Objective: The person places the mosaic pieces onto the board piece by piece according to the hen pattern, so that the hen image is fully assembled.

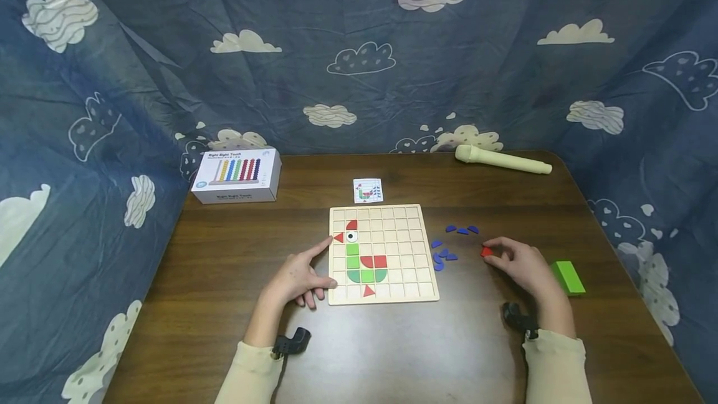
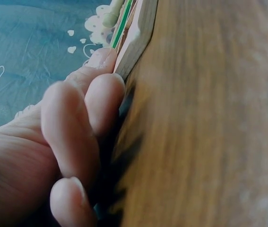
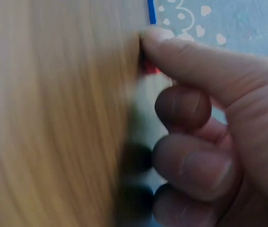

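A wooden grid board (image 1: pixel 404 267) lies mid-table, with red, green and white pieces set in its squares in a bird-like figure. Along its left edge rests my left hand (image 1: pixel 300 276), index finger and thumb touching the rim. In the left wrist view, fingers (image 2: pixel 70 127) curl loosely beside the board's edge (image 2: pixel 136 42). To the right, my right hand (image 1: pixel 521 264) pinches a small red piece (image 1: pixel 486 252) between thumb and index finger at the tabletop. That red piece (image 3: pixel 151 67) is mostly hidden behind the thumb in the right wrist view. Several blue half-round pieces (image 1: pixel 444 254) lie between board and right hand.
A picture card (image 1: pixel 367 191) showing a similar bird lies behind the board. At the back left stands a white box (image 1: pixel 238 176); a pale microphone-shaped object (image 1: pixel 505 159) lies back right. A green block (image 1: pixel 569 278) sits right of my right hand.
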Demonstrator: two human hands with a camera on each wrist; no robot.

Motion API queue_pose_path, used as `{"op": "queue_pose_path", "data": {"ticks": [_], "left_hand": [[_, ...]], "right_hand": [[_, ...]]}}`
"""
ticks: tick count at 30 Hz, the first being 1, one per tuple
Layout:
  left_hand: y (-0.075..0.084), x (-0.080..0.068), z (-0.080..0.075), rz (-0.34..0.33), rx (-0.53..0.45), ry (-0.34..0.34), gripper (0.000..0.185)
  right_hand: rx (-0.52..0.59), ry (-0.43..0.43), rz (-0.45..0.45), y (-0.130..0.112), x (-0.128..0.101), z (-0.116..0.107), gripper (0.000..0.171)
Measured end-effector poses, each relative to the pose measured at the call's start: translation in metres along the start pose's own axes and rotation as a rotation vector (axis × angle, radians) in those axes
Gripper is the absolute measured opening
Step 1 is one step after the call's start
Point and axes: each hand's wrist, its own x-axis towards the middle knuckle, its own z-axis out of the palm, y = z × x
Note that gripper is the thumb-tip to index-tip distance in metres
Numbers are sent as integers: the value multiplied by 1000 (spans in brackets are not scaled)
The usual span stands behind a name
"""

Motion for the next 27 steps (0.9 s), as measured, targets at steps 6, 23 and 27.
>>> {"op": "queue_pose_path", "data": {"ticks": [6,23,27], "left_hand": [[2,0,-2,-16,3,1,98],[0,1,-3,-9,12,4,98],[-1,1,-2,-13,8,-3,98]], "right_hand": [[-54,112,30,-3,2,9,60],[-44,98,-26,-5,-3,9,45],[-17,117,-61,-21,-4,10,41]]}}
